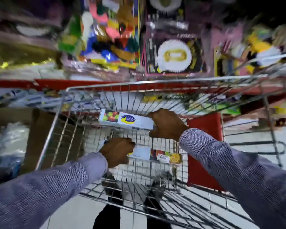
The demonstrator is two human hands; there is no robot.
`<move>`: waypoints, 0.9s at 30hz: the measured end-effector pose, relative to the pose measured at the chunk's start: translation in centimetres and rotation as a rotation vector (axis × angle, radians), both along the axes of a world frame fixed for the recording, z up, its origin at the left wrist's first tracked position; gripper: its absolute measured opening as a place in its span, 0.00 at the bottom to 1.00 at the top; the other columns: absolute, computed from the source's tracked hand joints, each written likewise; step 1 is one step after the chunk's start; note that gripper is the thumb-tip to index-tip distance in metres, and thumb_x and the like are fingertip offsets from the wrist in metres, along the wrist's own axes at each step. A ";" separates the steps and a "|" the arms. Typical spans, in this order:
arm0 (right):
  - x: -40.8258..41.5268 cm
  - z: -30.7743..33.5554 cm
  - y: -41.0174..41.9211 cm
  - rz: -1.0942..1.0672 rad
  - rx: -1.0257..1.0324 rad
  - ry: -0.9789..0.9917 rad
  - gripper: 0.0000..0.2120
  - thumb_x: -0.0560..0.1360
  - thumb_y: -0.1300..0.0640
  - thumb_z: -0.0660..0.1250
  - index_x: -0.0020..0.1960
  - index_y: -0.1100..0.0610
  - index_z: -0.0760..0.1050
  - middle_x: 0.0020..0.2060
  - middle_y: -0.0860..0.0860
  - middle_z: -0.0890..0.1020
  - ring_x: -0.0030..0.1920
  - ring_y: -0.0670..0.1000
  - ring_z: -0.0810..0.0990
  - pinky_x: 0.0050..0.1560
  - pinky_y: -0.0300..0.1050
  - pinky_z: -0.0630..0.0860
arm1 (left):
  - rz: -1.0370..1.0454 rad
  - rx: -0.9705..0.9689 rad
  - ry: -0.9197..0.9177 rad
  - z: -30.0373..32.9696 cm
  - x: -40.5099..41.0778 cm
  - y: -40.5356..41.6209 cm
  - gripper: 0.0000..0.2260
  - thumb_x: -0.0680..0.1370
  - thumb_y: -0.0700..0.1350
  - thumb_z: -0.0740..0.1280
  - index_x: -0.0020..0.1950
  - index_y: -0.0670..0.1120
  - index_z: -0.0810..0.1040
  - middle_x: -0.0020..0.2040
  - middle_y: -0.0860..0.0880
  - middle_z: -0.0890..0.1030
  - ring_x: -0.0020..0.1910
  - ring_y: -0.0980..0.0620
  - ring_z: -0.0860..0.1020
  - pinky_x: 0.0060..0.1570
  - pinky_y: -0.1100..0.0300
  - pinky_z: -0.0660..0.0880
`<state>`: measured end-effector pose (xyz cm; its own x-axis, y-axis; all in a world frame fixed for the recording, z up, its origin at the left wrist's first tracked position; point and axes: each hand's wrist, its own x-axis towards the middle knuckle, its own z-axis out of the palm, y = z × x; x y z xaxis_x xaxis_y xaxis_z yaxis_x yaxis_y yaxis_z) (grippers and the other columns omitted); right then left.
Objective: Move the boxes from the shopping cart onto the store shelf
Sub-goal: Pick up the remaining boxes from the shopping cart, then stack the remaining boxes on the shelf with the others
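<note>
Gripping one end each, the right hand [166,125] pinches the upper fruit-print box [126,120], its length running leftward from that grip, while the left hand [116,150] closes on the lower box [155,156], lengthwise rightward, both inside the shopping cart [59,113].

Shiny metal-wire cart [59,123], glossy printed card boxes [127,120], woven cloth sleeves [221,149]
</note>
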<state>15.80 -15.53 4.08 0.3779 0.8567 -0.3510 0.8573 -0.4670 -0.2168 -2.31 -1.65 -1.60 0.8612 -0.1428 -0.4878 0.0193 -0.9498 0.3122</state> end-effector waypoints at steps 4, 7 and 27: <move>1.6 11.1 1.8 0.107 0.045 -0.159 0.30 0.66 0.36 0.72 0.61 0.53 0.76 0.52 0.57 0.83 0.54 0.60 0.81 0.47 0.49 0.77 | 0.033 0.115 -0.189 10.3 0.6 2.3 0.19 0.70 0.53 0.75 0.56 0.46 0.79 0.57 0.44 0.83 0.57 0.40 0.80 0.52 0.52 0.78; 2.3 21.2 2.9 0.137 0.134 -0.286 0.26 0.65 0.38 0.73 0.57 0.51 0.78 0.49 0.55 0.84 0.52 0.59 0.81 0.44 0.47 0.74 | 0.041 0.184 -0.430 20.3 0.7 3.7 0.16 0.69 0.55 0.74 0.52 0.48 0.82 0.51 0.46 0.85 0.52 0.42 0.83 0.47 0.55 0.80; 9.2 47.7 8.1 -0.080 0.376 -0.461 0.27 0.70 0.46 0.73 0.67 0.53 0.74 0.60 0.56 0.81 0.60 0.59 0.80 0.57 0.52 0.78 | 0.153 0.362 -0.701 49.6 7.2 9.6 0.23 0.61 0.59 0.74 0.52 0.52 0.81 0.46 0.49 0.85 0.47 0.46 0.81 0.44 0.54 0.77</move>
<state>25.03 -7.46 51.81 0.4875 0.8530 0.1865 0.8676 -0.4972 0.0064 4.93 7.92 47.95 0.9815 0.0651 0.1802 0.0711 -0.9971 -0.0272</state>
